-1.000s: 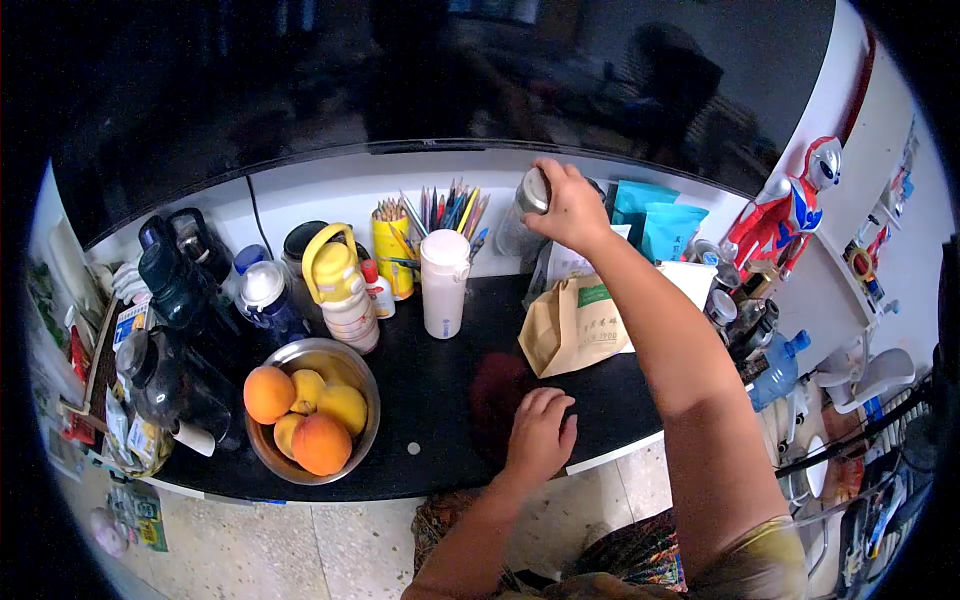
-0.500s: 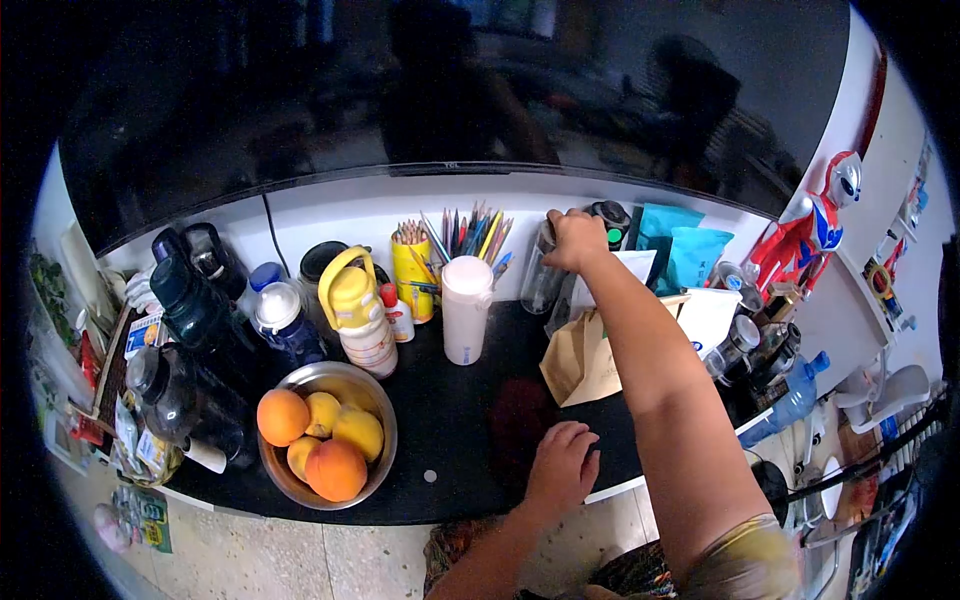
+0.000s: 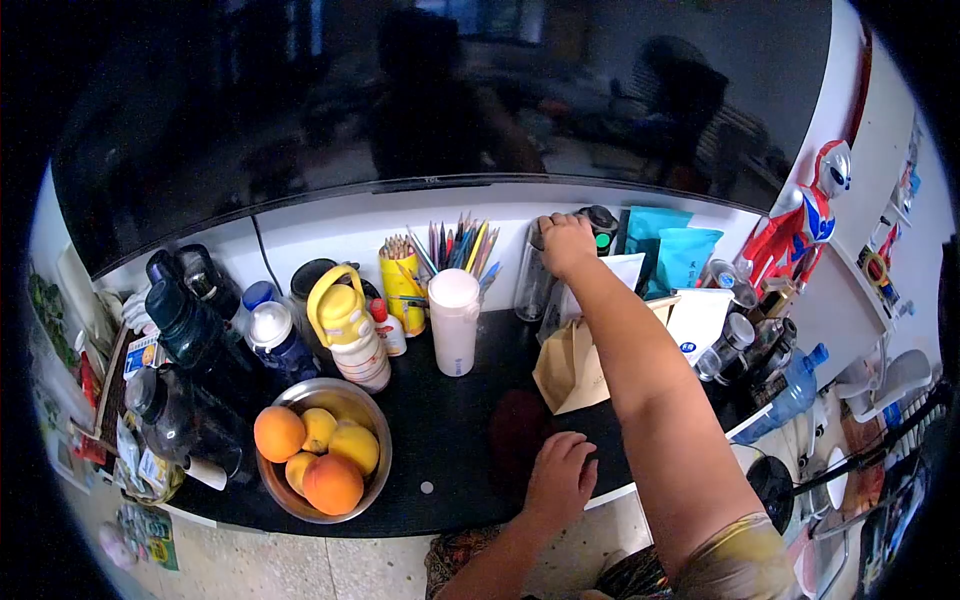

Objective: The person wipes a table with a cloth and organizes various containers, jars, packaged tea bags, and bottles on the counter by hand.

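Observation:
My right hand point(image 3: 568, 243) reaches to the back of the black tabletop point(image 3: 460, 410), its fingers closed over the top of a clear bottle point(image 3: 534, 285). The bottle stands upright beside a dark-lidded container point(image 3: 598, 224), which the hand partly covers. Below my forearm sits a brown paper bag point(image 3: 570, 370), with a white packet point(image 3: 698, 318) to its right. Over the table's front edge my left hand point(image 3: 560, 478) hangs with loosely bent fingers, the thumb apart and nothing seen in it. A pale pink tumbler point(image 3: 455, 325) stands left of the clear bottle.
A steel bowl point(image 3: 380, 478) of peaches stands front left. Behind it are a yellow-lidded bottle point(image 3: 345, 330), pencils in a yellow holder point(image 3: 402, 285) and several dark bottles. Teal pouches point(image 3: 685, 258) and jars line the right. A TV point(image 3: 430, 110) overhangs the back.
The view has shifted slightly, so the tabletop things appear a little lower and further left. My right hand stays on the clear bottle's top, and my left hand keeps its place.

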A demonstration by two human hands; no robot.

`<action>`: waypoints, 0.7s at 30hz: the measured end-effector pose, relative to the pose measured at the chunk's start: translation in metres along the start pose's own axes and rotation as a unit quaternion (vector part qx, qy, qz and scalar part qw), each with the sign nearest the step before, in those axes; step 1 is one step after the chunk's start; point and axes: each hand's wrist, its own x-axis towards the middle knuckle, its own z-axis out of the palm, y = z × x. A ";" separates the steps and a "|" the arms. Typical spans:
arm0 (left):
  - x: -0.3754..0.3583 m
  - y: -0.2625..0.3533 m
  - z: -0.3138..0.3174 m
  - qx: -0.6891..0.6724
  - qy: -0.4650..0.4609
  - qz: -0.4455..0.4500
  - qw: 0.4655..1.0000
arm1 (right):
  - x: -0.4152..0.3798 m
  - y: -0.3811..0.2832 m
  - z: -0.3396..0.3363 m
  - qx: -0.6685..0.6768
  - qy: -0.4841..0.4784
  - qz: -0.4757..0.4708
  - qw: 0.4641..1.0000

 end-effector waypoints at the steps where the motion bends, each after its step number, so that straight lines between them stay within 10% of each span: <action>1: 0.001 -0.001 0.001 0.002 -0.001 -0.002 1.000 | -0.002 0.001 -0.005 0.004 0.020 -0.016 1.000; 15: 0.001 -0.011 0.007 0.041 -0.005 -0.006 0.999 | -0.213 0.092 -0.125 0.213 0.138 -0.073 0.965; 21: 0.001 -0.015 0.011 0.085 -0.042 -0.002 0.996 | -0.454 0.162 -0.122 0.214 0.034 0.226 0.950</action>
